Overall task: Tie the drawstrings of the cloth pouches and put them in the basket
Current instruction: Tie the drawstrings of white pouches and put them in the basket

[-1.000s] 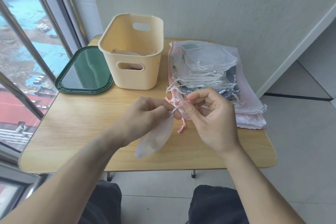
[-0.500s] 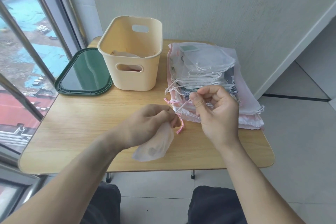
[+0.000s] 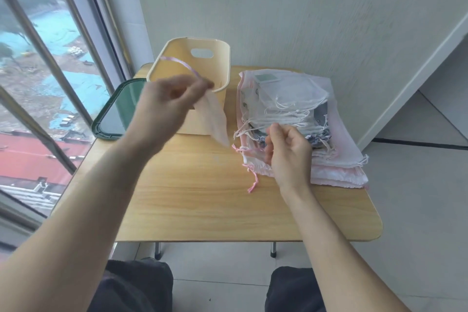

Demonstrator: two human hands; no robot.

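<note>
Head view: left hand (image 3: 167,101) pinching sheer pouch (image 3: 214,119) by its neck beside basket (image 3: 202,63) rim, right hand (image 3: 288,152) loosely curled, empty, over pouch pile (image 3: 304,109) on desk (image 3: 202,197).

A: Left hand (image 3: 168,99) motion-blurred; grip on the sheer pouch (image 3: 214,119) not resolvable finger by finger. Pouch blurred too, knot unreadable.

B: Basket (image 3: 222,66)?

A: Front wall partly hidden behind hand and pouch; contents out of sight. Green lid (image 3: 111,121) partly covered by the forearm.

B: Right hand (image 3: 288,152)?

A: Covers part of the pouch stack (image 3: 326,134); lower pouches buried, count indeterminate.
</note>
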